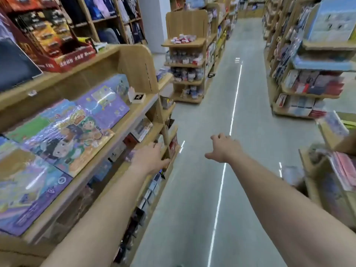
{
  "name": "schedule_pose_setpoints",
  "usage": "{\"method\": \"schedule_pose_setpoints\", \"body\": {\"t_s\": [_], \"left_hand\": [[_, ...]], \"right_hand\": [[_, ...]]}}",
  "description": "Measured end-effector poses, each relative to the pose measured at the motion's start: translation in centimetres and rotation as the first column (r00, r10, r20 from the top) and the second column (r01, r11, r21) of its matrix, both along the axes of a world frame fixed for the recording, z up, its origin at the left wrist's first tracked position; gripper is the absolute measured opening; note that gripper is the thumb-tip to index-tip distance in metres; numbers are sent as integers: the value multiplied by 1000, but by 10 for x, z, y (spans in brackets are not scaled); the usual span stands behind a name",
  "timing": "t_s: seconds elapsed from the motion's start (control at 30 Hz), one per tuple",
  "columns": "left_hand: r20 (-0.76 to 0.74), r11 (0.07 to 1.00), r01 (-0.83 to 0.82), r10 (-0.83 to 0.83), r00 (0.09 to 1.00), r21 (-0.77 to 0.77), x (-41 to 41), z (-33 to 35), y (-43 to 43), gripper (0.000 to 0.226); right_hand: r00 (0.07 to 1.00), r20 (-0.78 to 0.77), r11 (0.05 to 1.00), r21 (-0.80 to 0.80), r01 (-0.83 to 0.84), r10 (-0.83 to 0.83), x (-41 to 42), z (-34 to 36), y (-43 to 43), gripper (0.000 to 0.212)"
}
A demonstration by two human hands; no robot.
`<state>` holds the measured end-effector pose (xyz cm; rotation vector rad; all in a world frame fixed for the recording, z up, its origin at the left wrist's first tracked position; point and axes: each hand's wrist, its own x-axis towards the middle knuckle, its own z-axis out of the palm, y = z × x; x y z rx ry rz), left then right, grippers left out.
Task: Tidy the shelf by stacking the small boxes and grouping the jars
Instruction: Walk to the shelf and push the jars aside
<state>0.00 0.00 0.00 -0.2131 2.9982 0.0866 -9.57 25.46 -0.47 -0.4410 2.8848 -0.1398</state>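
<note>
I am in a shop aisle with both arms stretched forward. My left hand [149,158] hovers open beside the end of the wooden shelf unit on the left, holding nothing. My right hand [224,148] hangs open over the grey floor, fingers spread and empty. Far ahead stands a wooden end shelf [184,43] with a loose pile of small pink and white boxes [183,38] on its top board. Rows of jars [185,57] fill the boards below, with more jars [187,74] one level lower. Both hands are well short of that shelf.
The left shelf unit [134,112] carries large flat purple game boxes [63,132] and small items on its lower boards. More stocked shelves [308,93] line the right side. The grey floor [202,189] of the aisle runs between them, with light reflections in a line.
</note>
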Motion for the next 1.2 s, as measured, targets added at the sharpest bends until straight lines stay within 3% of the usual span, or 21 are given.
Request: {"method": "schedule_pose_setpoints", "body": {"t_s": [0.13,0.33,0.7,1.03,1.2], "left_hand": [[105,999,-29,24,994,43,-59,-50,2,79],[216,990,-19,-12,976,142,-213,-83,-18,57],[227,987,-20,-17,974,159,-524,-106,-33,67],[231,937,-154,82,970,313,-801,-105,-33,75],[234,925,-205,133,963,319,-929,-118,-64,75]], "right_hand": [[995,89,999,34,34,-36,-57,-45,0,76],[975,195,991,96,92,-110,-198,-76,-9,75],[962,239,991,33,128,-132,-496,-95,-22,75],[954,280,993,8,114,-112,-798,-89,-26,73],[960,273,998,25,54,-59,-939,-93,-62,73]]}}
